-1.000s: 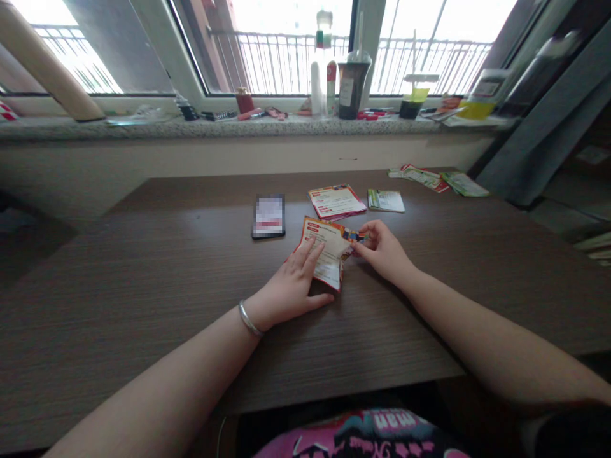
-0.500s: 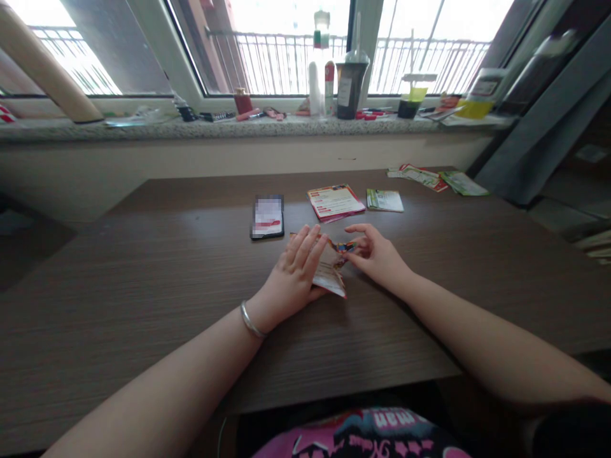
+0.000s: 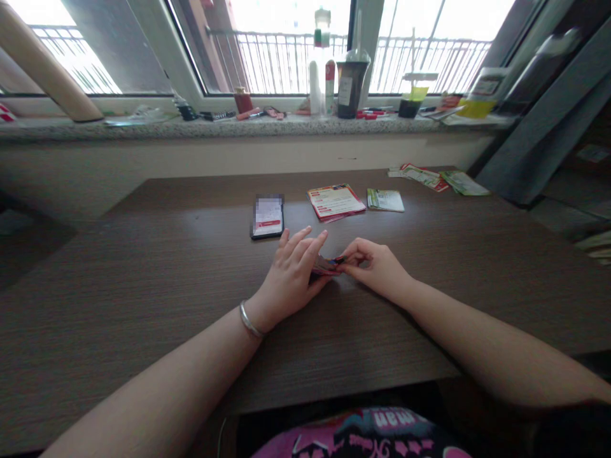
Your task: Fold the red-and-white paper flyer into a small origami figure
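A folded colourful paper leaflet [image 3: 329, 263] lies on the brown wooden table [image 3: 143, 286] between my two hands; only a small strip of it shows. My left hand [image 3: 292, 277], with a silver bangle on the wrist, rests on its left part with fingers stretched out flat. My right hand [image 3: 375, 264] pinches the leaflet's right edge with curled fingers and presses it down.
A black phone [image 3: 268, 216] lies just beyond my hands. Behind it are a stack of red leaflets [image 3: 336, 201], a green-white leaflet [image 3: 386, 200] and more leaflets [image 3: 436, 179] at the far right. The windowsill [image 3: 214, 127] holds bottles, a drink cup [image 3: 352, 83] and small items.
The leaflet has been folded over toward me and flattened; much less of it shows. Both hands have come closer together on it.
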A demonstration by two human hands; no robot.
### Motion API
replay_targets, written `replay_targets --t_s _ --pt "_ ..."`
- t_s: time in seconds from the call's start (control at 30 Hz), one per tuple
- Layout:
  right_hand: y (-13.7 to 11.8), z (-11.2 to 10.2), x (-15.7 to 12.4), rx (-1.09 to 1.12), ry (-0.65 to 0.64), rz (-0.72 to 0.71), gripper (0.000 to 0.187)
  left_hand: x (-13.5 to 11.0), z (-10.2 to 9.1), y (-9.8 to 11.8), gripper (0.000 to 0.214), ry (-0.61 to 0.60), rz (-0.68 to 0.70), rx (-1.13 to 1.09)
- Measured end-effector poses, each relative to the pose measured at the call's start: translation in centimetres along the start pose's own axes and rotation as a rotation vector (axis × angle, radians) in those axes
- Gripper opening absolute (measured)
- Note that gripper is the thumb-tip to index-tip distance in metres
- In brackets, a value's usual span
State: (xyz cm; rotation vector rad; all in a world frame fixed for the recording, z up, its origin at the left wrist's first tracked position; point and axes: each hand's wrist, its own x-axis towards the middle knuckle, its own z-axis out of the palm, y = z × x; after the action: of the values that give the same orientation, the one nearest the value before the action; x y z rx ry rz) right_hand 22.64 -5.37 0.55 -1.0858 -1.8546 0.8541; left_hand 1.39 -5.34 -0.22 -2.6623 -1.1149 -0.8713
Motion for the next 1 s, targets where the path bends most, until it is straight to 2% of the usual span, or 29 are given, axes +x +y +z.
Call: replay_targets --t_s 0.13,0.27,0.37,0.5,0.63,0.77,0.87,1.0 --pt "-0.27 -0.02 -0.06 -0.055 -0.002 -0.046 0.008 0.22 -0.3 -0.02 0.056 0.049 -0.034 -0.013" --pt "-0.28 -0.19 -0.1 -0.101 -0.004 -0.103 0.008 0.38 -0.56 0.05 0.026 0.058 -0.042 -0.04" --pt "-0.55 -0.38 -0.21 -0.12 -0.018 -0.198 0.012 0.42 -0.61 -0.03 0.008 0.066 -0.042 -0.073" --pt "-0.99 -0.53 -0.37 -0.15 -0.031 -0.325 0.015 0.36 -0.28 -0.43 0.005 0.116 -0.029 -0.172" --pt "-0.63 -0.35 -0.37 -0.203 0.005 -0.289 0.026 0.36 0.05 -0.61 0.005 0.195 -0.038 -0.319" --pt "-0.15 0.03 -0.22 -0.292 0.039 -0.31 0.013 0.53 -0.15 -0.37 0.006 0.203 -0.034 -0.439" --pt "-0.19 0.14 -0.14 -0.308 0.074 -0.378 0.004 0.63 -0.33 -0.3 0.006 0.212 -0.025 -0.409" --pt "-0.45 0.0 -0.2 -0.366 0.122 -0.427 0.003 0.66 -0.41 -0.36 0.004 0.226 0.001 -0.314"
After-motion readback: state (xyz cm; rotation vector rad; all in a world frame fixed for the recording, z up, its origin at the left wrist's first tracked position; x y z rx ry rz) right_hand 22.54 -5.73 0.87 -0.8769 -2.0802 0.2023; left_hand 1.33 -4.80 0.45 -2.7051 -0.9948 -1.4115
